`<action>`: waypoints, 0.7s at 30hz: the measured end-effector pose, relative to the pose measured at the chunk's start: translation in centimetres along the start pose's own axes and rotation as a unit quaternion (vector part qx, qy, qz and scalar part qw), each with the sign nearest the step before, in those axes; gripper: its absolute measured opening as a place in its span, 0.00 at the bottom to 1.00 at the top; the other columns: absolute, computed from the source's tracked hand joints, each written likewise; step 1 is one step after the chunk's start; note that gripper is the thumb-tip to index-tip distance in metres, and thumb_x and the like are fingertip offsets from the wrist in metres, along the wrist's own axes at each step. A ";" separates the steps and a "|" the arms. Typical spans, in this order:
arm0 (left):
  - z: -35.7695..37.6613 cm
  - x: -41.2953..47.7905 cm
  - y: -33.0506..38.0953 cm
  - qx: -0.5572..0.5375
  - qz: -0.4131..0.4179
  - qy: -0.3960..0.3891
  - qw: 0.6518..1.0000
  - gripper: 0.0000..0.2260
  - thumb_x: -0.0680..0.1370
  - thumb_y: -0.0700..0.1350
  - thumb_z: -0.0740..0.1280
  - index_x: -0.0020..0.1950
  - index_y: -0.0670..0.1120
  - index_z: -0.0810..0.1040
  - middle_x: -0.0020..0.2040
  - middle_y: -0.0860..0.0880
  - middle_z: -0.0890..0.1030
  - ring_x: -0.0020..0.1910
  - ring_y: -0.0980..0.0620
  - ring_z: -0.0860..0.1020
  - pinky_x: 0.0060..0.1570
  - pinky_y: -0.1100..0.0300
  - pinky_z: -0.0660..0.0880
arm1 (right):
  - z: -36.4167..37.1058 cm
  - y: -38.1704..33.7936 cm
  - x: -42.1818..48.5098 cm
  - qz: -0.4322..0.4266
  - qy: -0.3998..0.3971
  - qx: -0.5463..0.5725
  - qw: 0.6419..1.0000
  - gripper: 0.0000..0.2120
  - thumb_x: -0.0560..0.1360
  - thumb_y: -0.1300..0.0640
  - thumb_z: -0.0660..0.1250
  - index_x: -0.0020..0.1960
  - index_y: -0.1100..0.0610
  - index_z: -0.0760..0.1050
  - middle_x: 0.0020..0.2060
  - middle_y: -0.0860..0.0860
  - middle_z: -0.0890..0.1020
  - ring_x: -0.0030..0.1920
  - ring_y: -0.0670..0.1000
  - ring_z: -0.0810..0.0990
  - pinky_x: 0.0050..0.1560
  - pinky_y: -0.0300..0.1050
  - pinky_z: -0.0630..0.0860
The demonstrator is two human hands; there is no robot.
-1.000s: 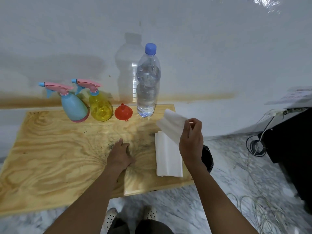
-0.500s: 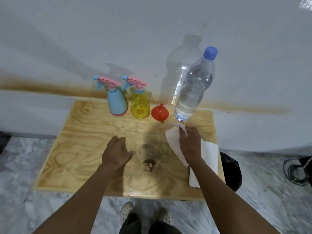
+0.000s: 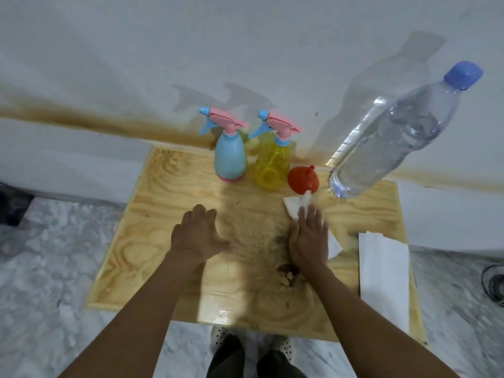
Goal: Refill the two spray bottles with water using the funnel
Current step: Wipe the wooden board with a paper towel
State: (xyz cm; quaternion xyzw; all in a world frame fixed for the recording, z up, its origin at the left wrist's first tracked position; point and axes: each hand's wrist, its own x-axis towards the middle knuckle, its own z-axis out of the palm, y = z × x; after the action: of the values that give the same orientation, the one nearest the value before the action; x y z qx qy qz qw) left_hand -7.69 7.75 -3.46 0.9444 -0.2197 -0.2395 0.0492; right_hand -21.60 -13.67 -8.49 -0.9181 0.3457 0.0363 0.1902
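A blue spray bottle (image 3: 230,156) and a yellow spray bottle (image 3: 272,162), both with pink trigger heads, stand at the back of the wooden board (image 3: 169,241). To their right an orange funnel (image 3: 303,180) lies spout-up, and a tall clear water bottle (image 3: 387,137) with a blue cap stands beside it. My right hand (image 3: 309,236) presses flat on a white paper towel (image 3: 293,205) on a dark wet patch in front of the funnel. My left hand (image 3: 197,234) rests on the board with fingers spread.
A stack of folded white paper towels (image 3: 384,271) lies at the board's right edge. A small brown knot or stain (image 3: 286,272) marks the board near my right wrist. The wall stands right behind the bottles. Marble floor surrounds the board; cables lie at far right.
My right hand brought the paper towel down from the air onto the board and now presses it flat. The view has shifted closer and leftward; my left hand stayed resting on the board.
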 end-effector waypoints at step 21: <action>-1.3 0.7 -3.7 0.022 0.035 -0.056 0.998 0.53 0.67 0.68 0.73 0.81 0.53 0.48 0.82 0.47 0.44 0.81 0.45 0.48 0.72 0.47 0.65 | 3.2 -8.2 1.2 -0.083 0.105 0.040 0.990 0.24 0.69 0.71 0.67 0.62 0.58 0.81 0.61 0.57 0.81 0.62 0.60 0.78 0.60 0.58 0.77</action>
State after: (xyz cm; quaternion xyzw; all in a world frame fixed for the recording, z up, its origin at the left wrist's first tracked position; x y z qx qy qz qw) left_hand -5.11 10.77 -3.37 0.9221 -0.2602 -0.2852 0.0243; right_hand -15.11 -7.56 -9.05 -0.9341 0.2872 -0.0899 0.1923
